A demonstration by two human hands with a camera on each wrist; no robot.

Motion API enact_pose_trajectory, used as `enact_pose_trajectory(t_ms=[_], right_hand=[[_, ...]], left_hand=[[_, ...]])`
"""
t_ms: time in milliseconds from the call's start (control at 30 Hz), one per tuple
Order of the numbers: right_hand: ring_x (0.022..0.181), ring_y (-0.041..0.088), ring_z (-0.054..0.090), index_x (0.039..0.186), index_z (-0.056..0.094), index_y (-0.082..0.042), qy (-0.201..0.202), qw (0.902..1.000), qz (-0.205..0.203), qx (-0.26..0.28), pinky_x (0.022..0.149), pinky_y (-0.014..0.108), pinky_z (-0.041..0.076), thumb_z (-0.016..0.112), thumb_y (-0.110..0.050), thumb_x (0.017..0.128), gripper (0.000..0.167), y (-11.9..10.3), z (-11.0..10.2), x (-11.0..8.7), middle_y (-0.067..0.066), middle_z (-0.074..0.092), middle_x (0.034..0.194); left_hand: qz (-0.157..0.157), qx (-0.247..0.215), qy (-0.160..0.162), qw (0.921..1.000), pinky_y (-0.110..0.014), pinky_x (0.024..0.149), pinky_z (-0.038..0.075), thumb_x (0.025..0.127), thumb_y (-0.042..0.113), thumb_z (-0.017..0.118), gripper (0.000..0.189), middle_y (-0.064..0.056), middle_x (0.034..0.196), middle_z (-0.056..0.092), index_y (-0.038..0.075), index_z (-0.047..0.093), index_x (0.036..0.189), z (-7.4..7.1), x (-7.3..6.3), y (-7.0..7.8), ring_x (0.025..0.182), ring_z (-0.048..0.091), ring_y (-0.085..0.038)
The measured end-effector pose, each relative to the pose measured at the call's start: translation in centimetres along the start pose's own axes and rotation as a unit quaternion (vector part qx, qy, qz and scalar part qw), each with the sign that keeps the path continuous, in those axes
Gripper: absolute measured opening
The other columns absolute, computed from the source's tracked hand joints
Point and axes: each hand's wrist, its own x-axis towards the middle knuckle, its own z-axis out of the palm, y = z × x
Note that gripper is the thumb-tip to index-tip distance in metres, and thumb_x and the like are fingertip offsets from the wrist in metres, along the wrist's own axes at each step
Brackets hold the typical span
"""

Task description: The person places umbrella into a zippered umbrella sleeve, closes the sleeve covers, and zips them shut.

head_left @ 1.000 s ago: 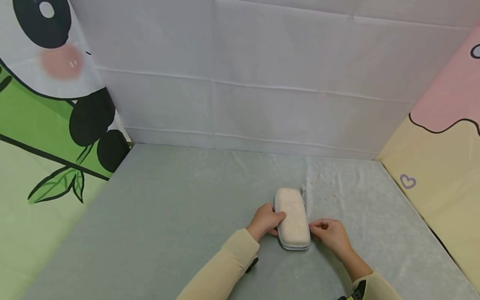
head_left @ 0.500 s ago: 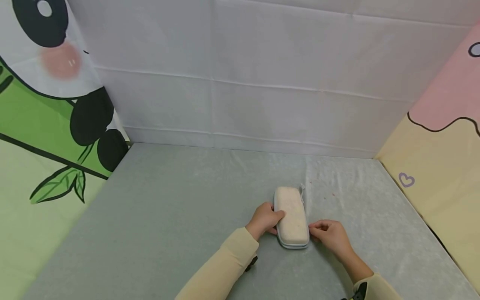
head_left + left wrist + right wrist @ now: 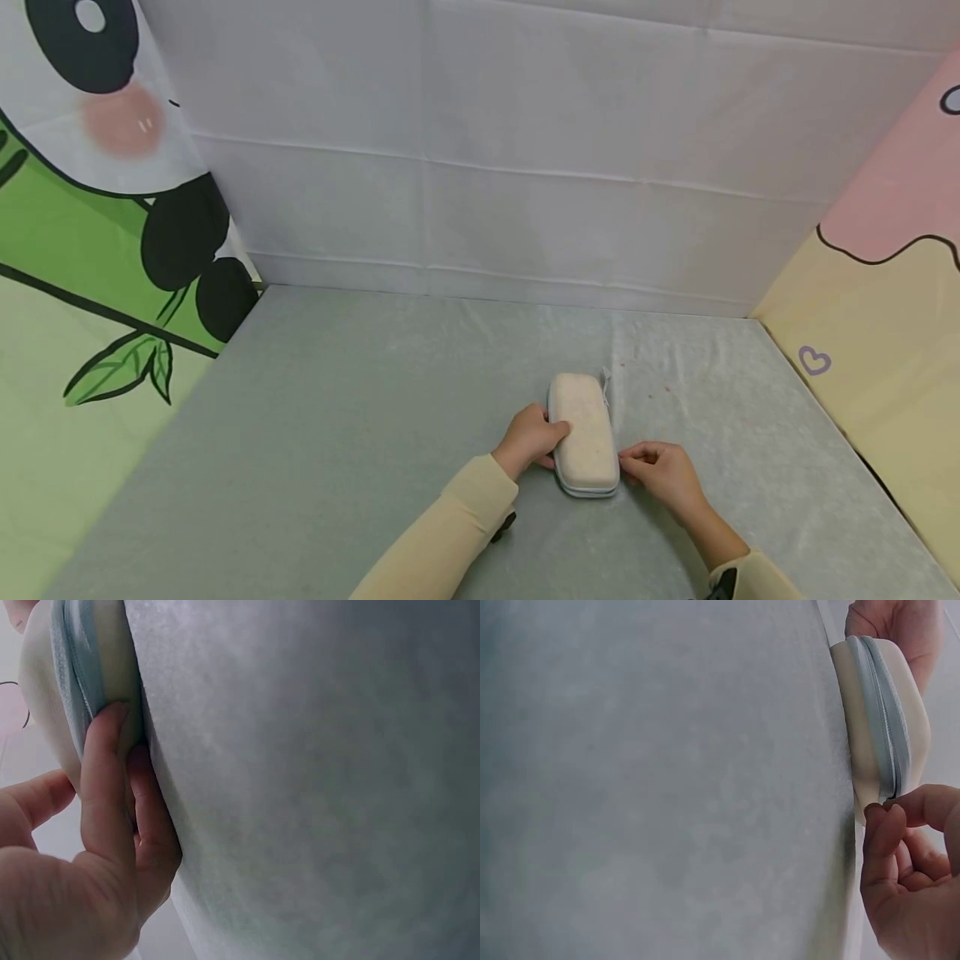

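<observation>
A cream zippered case (image 3: 585, 433) with a pale blue-grey zipper band (image 3: 883, 712) lies flat on the table, its long side pointing away from me. My left hand (image 3: 531, 437) holds its left side, thumb on the top face and fingers along the edge. In the left wrist view, the fingers (image 3: 105, 795) press against the zipper band and lower shell. At the case's right side, my right hand (image 3: 663, 471) pinches thumb and forefinger together on the zipper; the zipper pull is hidden between the fingertips. A small loop (image 3: 606, 379) sticks out at the case's far right corner.
A grey cloth-covered table (image 3: 360, 433) spreads around the case. Behind it rises a white fabric wall (image 3: 525, 225). Printed cartoon panels flank the table, a green one (image 3: 97, 292) on the left and a pink and yellow one (image 3: 885, 333) on the right.
Almost nothing differs. Both hands and the case keep their places; the right hand shifts very slightly toward me.
</observation>
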Motion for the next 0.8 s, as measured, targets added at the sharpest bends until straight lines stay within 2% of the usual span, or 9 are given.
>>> enact_pose_trajectory(t_ms=[267,800], right_hand=[[0.061,0.015,0.06,0.083,0.07,0.005,0.001,1.0,0.004,0.001,0.055,0.025,0.05,0.067,-0.001,0.081,0.007,0.14,0.03,-0.13,0.007,0.066,0.07],[0.056,0.013,0.057,0.082,0.07,0.005,0.003,1.0,-0.007,0.002,0.052,0.024,0.047,0.069,-0.001,0.08,0.006,0.6,0.09,-0.25,0.006,0.064,0.066]], left_hand=[[0.004,-0.002,0.001,1.0,-0.031,0.048,0.052,0.091,0.021,0.061,0.02,-0.01,0.078,0.051,0.003,0.053,0.093,0.09,0.13,-0.2,0.054,0.058,-0.021],[0.006,0.004,0.005,1.0,-0.031,0.047,0.051,0.091,0.021,0.061,0.022,-0.01,0.079,0.051,0.002,0.053,0.097,0.25,0.63,-0.45,0.053,0.057,-0.021]])
